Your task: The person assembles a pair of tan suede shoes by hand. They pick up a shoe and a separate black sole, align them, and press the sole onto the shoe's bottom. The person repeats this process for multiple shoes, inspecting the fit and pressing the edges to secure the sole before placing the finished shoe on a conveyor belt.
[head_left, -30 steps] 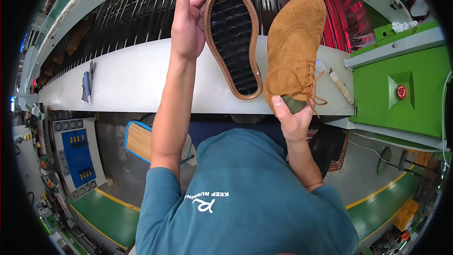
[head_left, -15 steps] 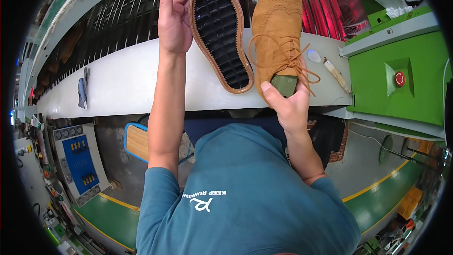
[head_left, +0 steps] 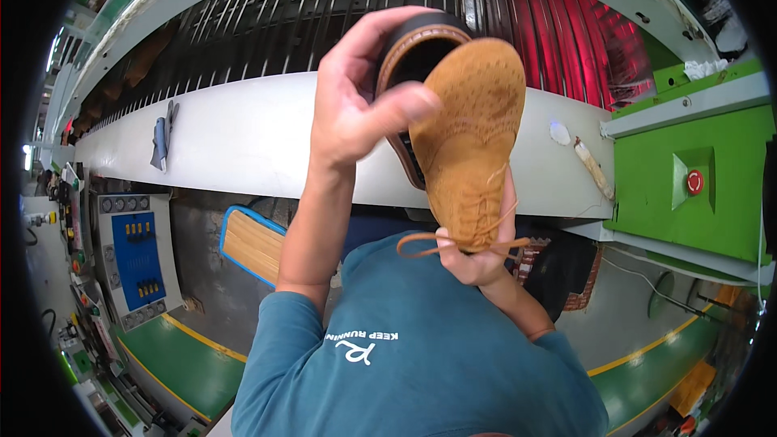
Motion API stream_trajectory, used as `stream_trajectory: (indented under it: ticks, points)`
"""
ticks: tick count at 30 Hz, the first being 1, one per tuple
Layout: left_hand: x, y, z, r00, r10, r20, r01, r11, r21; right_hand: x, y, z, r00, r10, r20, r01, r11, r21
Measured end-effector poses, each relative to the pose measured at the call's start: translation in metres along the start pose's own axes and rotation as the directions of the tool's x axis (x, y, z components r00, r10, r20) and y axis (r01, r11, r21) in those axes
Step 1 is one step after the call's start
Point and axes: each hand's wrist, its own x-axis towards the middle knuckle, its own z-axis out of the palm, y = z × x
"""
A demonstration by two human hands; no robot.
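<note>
Both hands of mine are occupied above the bench. With my left hand [head_left: 348, 113] I grasp the toe end of a shoe sole, black inside with a stitched brown welt around its edge [head_left: 421, 65]; the fingers curl around its outer side, and the thumb, blurred, reaches across in front. Whether that thumb presses on the shoe beside it, I cannot tell. With my right hand [head_left: 477, 265] I grip the heel end of a tan suede lace-up shoe with a perforated toe [head_left: 469, 125], its toe pointing up and away from me. Thin brown laces [head_left: 417, 245] loop out on either side, just by my right thumb.

The toe of the shoe overlaps the sole and hides much of it; the sole sits behind and to the left, tilted, its narrower end showing beside the shoe. I cannot tell whether the two touch.

Beneath them stretches a smooth white bench top [head_left: 251, 129]. Near its left end lies a slim blue-grey tool [head_left: 162, 139]; to the right are a small rounded white piece [head_left: 559, 133] and a pale, stick-shaped tool [head_left: 594, 168]. Beyond the bench run dark metal rods [head_left: 283, 28], lit red on the right. A green metal cabinet with a round red button [head_left: 647, 154] stands at the right end.
</note>
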Motion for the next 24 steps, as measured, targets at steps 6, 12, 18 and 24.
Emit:
stream_trajectory:
  ticks: [6,12,18,24]
  points:
    - [-0.009,0.019,0.016,0.999,-0.045,-0.006,0.045,0.989,0.14,-0.01,-0.001,0.005,0.999,0.033,0.003,-0.033,0.999,-0.023]
    - [-0.014,0.022,0.02,1.0,-0.026,-0.007,0.027,0.984,0.179,-0.016,0.009,0.0,1.0,0.015,-0.019,-0.018,0.99,-0.141]
    - [-0.014,0.021,0.021,1.0,-0.012,-0.016,0.015,0.978,0.209,-0.016,0.01,0.0,0.999,0.027,-0.032,-0.032,0.985,-0.167]
    - [-0.015,0.019,0.02,1.0,0.01,-0.01,-0.007,0.973,0.23,-0.015,0.009,-0.003,1.0,0.018,0.009,-0.015,0.981,-0.194]
